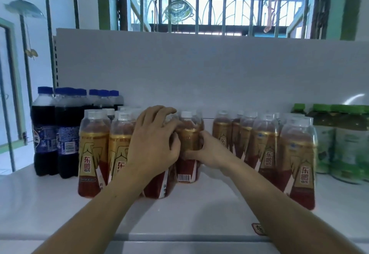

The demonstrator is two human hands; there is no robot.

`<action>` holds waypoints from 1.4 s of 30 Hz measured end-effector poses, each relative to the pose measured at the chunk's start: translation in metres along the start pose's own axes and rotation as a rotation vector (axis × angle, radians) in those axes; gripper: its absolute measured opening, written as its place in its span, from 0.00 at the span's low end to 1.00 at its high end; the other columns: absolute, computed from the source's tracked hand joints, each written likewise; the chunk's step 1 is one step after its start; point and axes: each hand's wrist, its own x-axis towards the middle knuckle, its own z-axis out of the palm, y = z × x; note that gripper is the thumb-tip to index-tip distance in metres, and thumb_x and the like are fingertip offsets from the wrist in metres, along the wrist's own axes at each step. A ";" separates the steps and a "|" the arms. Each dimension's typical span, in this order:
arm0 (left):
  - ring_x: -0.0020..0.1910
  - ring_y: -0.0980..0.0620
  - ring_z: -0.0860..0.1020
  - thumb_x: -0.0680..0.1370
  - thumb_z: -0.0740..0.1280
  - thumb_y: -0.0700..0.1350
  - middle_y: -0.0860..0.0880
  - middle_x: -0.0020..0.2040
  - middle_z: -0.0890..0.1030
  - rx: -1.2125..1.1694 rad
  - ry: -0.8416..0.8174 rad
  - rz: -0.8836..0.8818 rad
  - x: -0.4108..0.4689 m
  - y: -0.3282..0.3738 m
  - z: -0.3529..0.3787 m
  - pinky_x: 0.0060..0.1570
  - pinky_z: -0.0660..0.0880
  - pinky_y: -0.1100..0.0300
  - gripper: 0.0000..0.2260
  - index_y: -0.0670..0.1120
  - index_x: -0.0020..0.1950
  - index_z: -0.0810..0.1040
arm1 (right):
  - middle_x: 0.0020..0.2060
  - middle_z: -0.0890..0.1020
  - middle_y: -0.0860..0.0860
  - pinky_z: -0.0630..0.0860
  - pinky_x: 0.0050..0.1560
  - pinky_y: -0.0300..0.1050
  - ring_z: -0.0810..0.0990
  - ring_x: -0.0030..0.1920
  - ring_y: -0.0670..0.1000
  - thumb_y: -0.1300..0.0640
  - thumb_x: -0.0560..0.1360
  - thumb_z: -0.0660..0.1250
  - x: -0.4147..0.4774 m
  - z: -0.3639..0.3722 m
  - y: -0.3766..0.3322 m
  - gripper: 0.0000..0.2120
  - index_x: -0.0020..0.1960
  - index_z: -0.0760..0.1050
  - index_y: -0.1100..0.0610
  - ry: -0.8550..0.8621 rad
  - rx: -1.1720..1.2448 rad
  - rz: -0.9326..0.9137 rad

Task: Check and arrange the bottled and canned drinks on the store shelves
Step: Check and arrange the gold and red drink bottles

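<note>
Several gold bottles (297, 159): I read 东鹏 on labels, standing on white shelf (199, 209)
Left hand (153, 139): fingers curled round front bottle (157, 186) top
Right hand (207, 149): clasps barcode bottle (188, 134), mid-shelf
Cola bottles (60, 130): blue caps, far left

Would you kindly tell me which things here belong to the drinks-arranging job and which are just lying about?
Job: left hand curled over front gold-label bottle; right hand gripping barcode bottle; cola bottles; green-capped bottles; shelf.
Lying about: window bars; fish ornament.
</note>
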 end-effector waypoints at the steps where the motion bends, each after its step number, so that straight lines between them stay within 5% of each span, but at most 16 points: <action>1: 0.67 0.46 0.69 0.74 0.58 0.51 0.48 0.64 0.77 -0.001 -0.002 0.001 0.000 0.000 0.002 0.70 0.63 0.47 0.17 0.48 0.54 0.81 | 0.53 0.82 0.47 0.81 0.51 0.45 0.82 0.53 0.49 0.54 0.69 0.80 -0.001 -0.006 -0.002 0.29 0.64 0.70 0.54 -0.045 0.006 -0.004; 4: 0.68 0.46 0.67 0.74 0.57 0.51 0.47 0.64 0.76 0.000 0.006 0.011 0.000 -0.001 0.006 0.71 0.62 0.46 0.17 0.48 0.54 0.82 | 0.57 0.81 0.48 0.80 0.50 0.44 0.82 0.55 0.49 0.49 0.75 0.75 0.005 -0.033 -0.009 0.28 0.70 0.69 0.53 -0.084 0.071 0.006; 6: 0.69 0.45 0.68 0.74 0.57 0.51 0.47 0.64 0.77 0.001 0.010 0.013 0.000 -0.003 0.008 0.71 0.63 0.44 0.17 0.47 0.54 0.82 | 0.63 0.79 0.51 0.81 0.57 0.51 0.82 0.57 0.51 0.53 0.78 0.70 0.020 -0.047 -0.013 0.23 0.72 0.70 0.54 0.113 0.086 0.002; 9: 0.69 0.45 0.67 0.74 0.58 0.51 0.47 0.65 0.76 0.018 -0.003 0.012 -0.001 -0.004 0.009 0.72 0.62 0.45 0.17 0.48 0.53 0.83 | 0.74 0.69 0.54 0.73 0.66 0.52 0.75 0.67 0.57 0.55 0.80 0.63 0.046 -0.057 -0.012 0.25 0.76 0.65 0.54 0.340 -0.259 0.002; 14: 0.69 0.47 0.66 0.75 0.58 0.51 0.47 0.65 0.76 0.047 0.008 0.025 -0.002 -0.005 0.009 0.72 0.58 0.49 0.16 0.49 0.51 0.83 | 0.80 0.52 0.59 0.70 0.67 0.54 0.65 0.74 0.64 0.48 0.81 0.62 0.078 -0.059 -0.007 0.35 0.81 0.50 0.57 0.220 -0.565 0.185; 22: 0.69 0.46 0.66 0.74 0.57 0.52 0.47 0.65 0.76 0.043 0.042 0.040 -0.002 -0.005 0.011 0.72 0.59 0.48 0.16 0.49 0.49 0.84 | 0.71 0.65 0.60 0.69 0.53 0.49 0.74 0.66 0.62 0.48 0.82 0.60 0.087 -0.067 -0.010 0.25 0.75 0.63 0.59 0.326 -0.790 0.172; 27: 0.69 0.46 0.66 0.74 0.59 0.52 0.47 0.65 0.77 0.047 0.042 0.039 -0.001 -0.005 0.011 0.71 0.61 0.45 0.15 0.49 0.49 0.84 | 0.67 0.75 0.56 0.72 0.57 0.49 0.75 0.65 0.59 0.43 0.80 0.62 0.069 -0.062 -0.014 0.25 0.73 0.69 0.55 0.294 -0.710 0.051; 33: 0.78 0.43 0.58 0.75 0.61 0.51 0.46 0.70 0.72 0.049 0.054 0.050 -0.001 0.004 0.007 0.78 0.43 0.42 0.16 0.49 0.58 0.80 | 0.66 0.79 0.53 0.72 0.58 0.47 0.77 0.64 0.55 0.41 0.80 0.64 0.030 -0.071 -0.029 0.25 0.70 0.75 0.55 0.398 -0.668 -0.026; 37: 0.76 0.56 0.59 0.77 0.64 0.49 0.51 0.73 0.68 -0.299 0.090 0.133 0.000 0.045 0.004 0.77 0.55 0.55 0.21 0.50 0.70 0.71 | 0.63 0.82 0.48 0.71 0.54 0.45 0.79 0.62 0.51 0.38 0.78 0.65 0.006 -0.081 -0.054 0.23 0.65 0.80 0.52 0.505 -0.626 -0.148; 40: 0.66 0.71 0.62 0.78 0.69 0.54 0.62 0.70 0.62 -0.766 -0.083 -0.089 0.002 0.079 0.009 0.64 0.62 0.71 0.30 0.61 0.75 0.58 | 0.58 0.84 0.47 0.69 0.50 0.42 0.81 0.57 0.49 0.36 0.76 0.65 -0.013 -0.090 -0.071 0.22 0.61 0.82 0.50 0.631 -0.605 -0.253; 42: 0.60 0.72 0.68 0.75 0.72 0.57 0.64 0.67 0.64 -1.044 -0.161 -0.287 0.008 0.093 0.019 0.55 0.66 0.72 0.36 0.66 0.74 0.53 | 0.56 0.85 0.46 0.72 0.50 0.42 0.81 0.54 0.47 0.35 0.75 0.66 -0.019 -0.098 -0.077 0.22 0.58 0.84 0.49 0.675 -0.512 -0.300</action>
